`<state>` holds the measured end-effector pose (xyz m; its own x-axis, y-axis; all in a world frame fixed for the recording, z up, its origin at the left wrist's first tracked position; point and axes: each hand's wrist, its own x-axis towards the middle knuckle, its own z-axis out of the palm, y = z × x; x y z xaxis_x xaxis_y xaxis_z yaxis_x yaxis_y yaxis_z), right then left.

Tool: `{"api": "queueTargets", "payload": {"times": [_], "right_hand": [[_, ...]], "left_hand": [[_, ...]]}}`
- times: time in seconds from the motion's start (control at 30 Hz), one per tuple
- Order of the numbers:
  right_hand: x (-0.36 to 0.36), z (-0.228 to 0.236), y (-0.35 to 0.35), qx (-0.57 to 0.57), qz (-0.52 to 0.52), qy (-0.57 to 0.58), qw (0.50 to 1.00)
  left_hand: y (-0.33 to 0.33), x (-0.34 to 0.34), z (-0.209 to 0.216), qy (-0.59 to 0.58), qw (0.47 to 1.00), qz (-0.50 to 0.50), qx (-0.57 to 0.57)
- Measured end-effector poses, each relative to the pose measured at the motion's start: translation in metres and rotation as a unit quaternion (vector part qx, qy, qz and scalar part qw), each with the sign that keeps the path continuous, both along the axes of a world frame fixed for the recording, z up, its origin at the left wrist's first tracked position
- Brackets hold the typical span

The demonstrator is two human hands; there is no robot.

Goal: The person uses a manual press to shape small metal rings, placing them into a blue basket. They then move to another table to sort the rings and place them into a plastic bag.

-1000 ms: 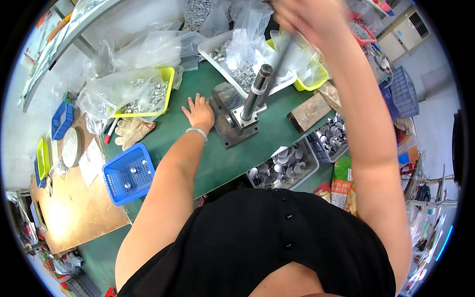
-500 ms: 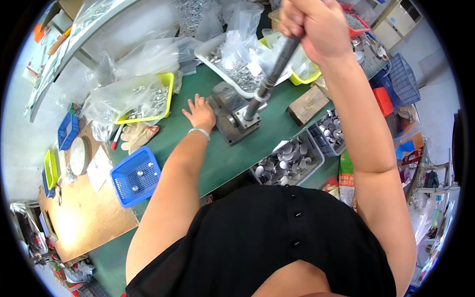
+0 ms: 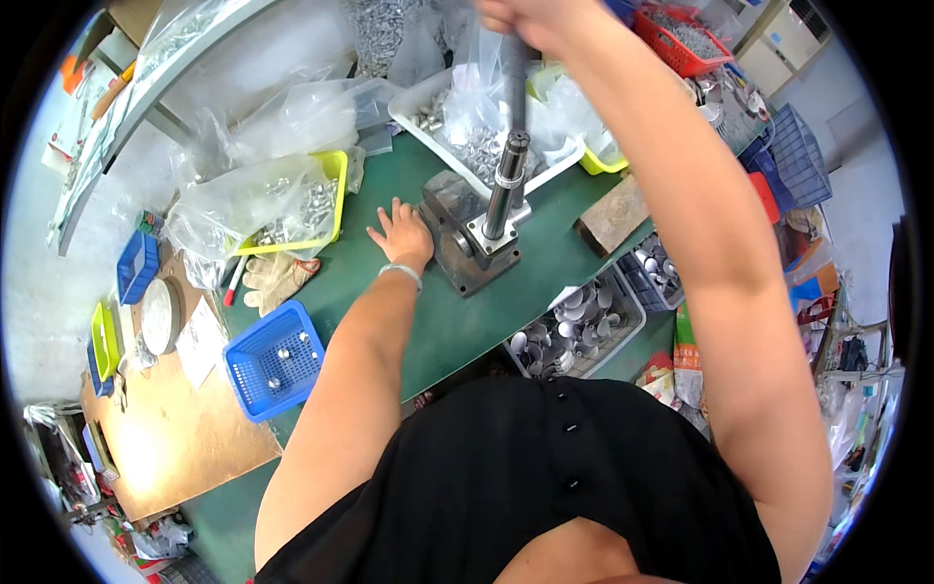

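A dark metal hand press stands on the green tabletop, with a bright steel ram column rising from it. My right hand, partly cut off by the top edge, is closed round the upper end of the press's long lever. My left hand lies beside the press body with fingers spread, its edge close against the press. Whether it touches the metal I cannot tell. What sits under the ram is hidden.
Behind the press is a white tray of small metal parts. To the left are a yellow tray, a work glove and a blue basket holding several parts. A wooden block and a crate of round metal discs lie to the right.
My right hand has swung the lever leftward and away, so it now stands nearly straight up in the picture. My left hand stays beside the press. The whole view has shifted slightly.
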<state>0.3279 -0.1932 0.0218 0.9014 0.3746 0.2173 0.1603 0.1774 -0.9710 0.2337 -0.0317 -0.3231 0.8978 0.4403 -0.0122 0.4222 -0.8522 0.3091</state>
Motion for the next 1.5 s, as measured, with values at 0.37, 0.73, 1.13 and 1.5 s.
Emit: {"api": "queueTargets", "payload": {"times": [0.37, 0.73, 1.13, 1.5], "right_hand": [[-0.233, -0.106, -0.179, 0.12, -0.064, -0.218, 0.967], [-0.246, -0.103, -0.157, 0.169, -0.12, -0.192, 0.959], [-0.313, -0.095, -0.11, 0.053, -0.157, -0.222, 0.961], [-0.32, -0.107, -0.116, 0.015, -0.173, -0.253, 0.952]], "left_hand": [[-0.004, 0.001, 0.014, 0.012, 1.0, 0.023, 0.009], [-0.01, -0.055, 0.171, -0.253, 0.836, -0.147, -0.465], [-0.039, -0.067, 0.239, -0.325, 0.867, -0.259, -0.276], [-0.037, -0.095, 0.325, -0.583, 0.741, -0.318, -0.1]]}}
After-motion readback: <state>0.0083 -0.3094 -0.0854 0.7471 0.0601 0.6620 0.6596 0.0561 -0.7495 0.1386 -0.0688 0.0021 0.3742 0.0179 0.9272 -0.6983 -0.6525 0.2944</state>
